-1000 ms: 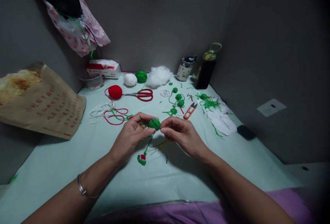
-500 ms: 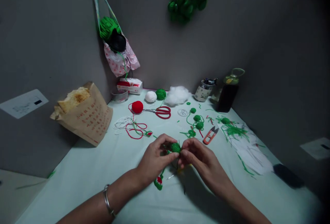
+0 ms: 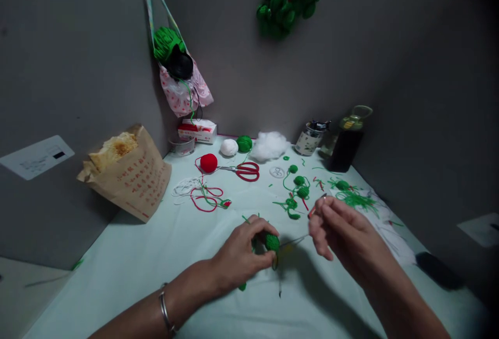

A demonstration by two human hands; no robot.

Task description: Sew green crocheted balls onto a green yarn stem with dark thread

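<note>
My left hand [image 3: 244,248] pinches a small green knitted ball [image 3: 272,242] between thumb and fingers, low in the middle of the view. Dark strands run right from the ball toward my right hand [image 3: 337,227], whose fingers are closed together; what they grip is too small to make out. My right hand covers most of the orange snips [image 3: 315,210]. Part of a green piece [image 3: 242,286] shows under my left wrist. Beyond my hands lie several small green balls [image 3: 299,180] with yarn tails.
Red-handled scissors [image 3: 247,171], red yarn [image 3: 209,163], white yarn [image 3: 229,147] and stuffing [image 3: 268,146] lie farther back. A paper bag [image 3: 134,175] stands left. At the right are a dark bottle [image 3: 346,144], white sheets [image 3: 393,237] and a phone-like dark object [image 3: 438,270].
My right hand has moved right and slightly up, away from the green ball, with strands now stretched between. My left hand has tipped the ball slightly down and right.
</note>
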